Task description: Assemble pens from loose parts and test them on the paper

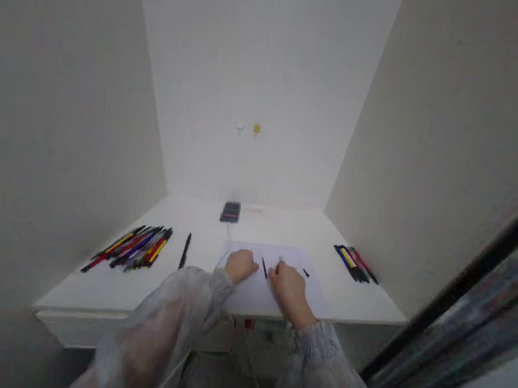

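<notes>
— On what is the work being done, and which step is in hand?
— A white table (pixel 368 307) is used, with a pale sheet (pixel 252 295) laid near its front edge. Close handling of slim pen-like parts is judged to be in hand over the sheet; a light fingertip pinch and steady alignment would seem to be called for next.

— What else is set out?
— A mixed heap of pens (pixel 140 247) is placed at the left, a smaller row of pens (pixel 353 264) at the right, and a single black pen (pixel 185 250) between heap and sheet.

— How are the hands posed?
— Both are held over the sheet, forearms angled toward each other. The left hand (pixel 241 266) is curled; whether anything is gripped cannot be told. In the right hand (pixel 288 290), thumb and forefinger are drawn together; a small dark thing (pixel 278 266) may be pinched there, but blur prevents certainty.

— And the loose parts?
— A slim dark rod (pixel 264 268) is seen on the sheet between the hands; a short black piece (pixel 306 273) is seen beyond the right hand.
</notes>
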`<state>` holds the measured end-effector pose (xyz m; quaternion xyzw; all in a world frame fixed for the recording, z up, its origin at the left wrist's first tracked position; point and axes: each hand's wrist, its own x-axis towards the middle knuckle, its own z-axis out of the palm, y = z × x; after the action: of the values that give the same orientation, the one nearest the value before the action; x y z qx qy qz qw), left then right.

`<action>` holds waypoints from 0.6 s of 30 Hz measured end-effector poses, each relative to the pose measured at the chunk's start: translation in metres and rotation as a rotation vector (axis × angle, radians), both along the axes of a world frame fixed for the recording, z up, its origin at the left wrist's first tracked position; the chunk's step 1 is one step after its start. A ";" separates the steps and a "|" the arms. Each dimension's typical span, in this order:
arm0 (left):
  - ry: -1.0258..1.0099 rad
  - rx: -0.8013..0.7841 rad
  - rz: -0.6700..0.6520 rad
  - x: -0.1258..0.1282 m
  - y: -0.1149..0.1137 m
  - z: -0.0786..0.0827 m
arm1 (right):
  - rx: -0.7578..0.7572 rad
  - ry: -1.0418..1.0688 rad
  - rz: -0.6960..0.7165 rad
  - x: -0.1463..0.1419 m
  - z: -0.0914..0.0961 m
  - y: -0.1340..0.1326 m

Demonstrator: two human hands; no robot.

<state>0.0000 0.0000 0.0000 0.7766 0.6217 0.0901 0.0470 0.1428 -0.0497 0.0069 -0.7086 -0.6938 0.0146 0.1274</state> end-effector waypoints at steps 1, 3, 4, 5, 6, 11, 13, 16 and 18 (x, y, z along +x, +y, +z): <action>-0.003 0.002 -0.004 -0.001 -0.002 0.001 | 0.017 0.001 -0.050 0.012 0.004 0.000; -0.014 0.007 -0.013 -0.002 -0.004 0.004 | 0.040 -0.007 -0.134 0.033 0.011 0.002; -0.023 0.010 -0.017 -0.004 -0.005 0.005 | 0.052 -0.012 -0.167 0.042 0.013 0.003; -0.035 0.014 -0.022 -0.005 -0.005 0.006 | 0.077 -0.026 -0.180 0.049 0.014 0.004; -0.049 0.018 -0.026 -0.008 -0.005 0.007 | 0.091 -0.043 -0.178 0.054 0.014 0.006; -0.112 0.028 0.032 -0.023 -0.003 0.009 | 0.051 -0.097 -0.100 0.058 0.003 0.018; -0.136 0.033 0.059 -0.030 -0.003 0.009 | 0.047 -0.104 -0.082 0.058 -0.003 0.021; -0.172 0.048 0.099 -0.040 -0.001 0.008 | 0.070 -0.109 -0.063 0.062 -0.010 0.024; -0.200 0.070 0.122 -0.046 0.001 0.006 | 0.080 -0.106 -0.054 0.066 -0.013 0.025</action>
<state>-0.0465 0.0008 0.0064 0.7257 0.6564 0.1915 0.0761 0.2092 -0.0246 -0.0060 -0.7212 -0.6803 -0.0542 0.1190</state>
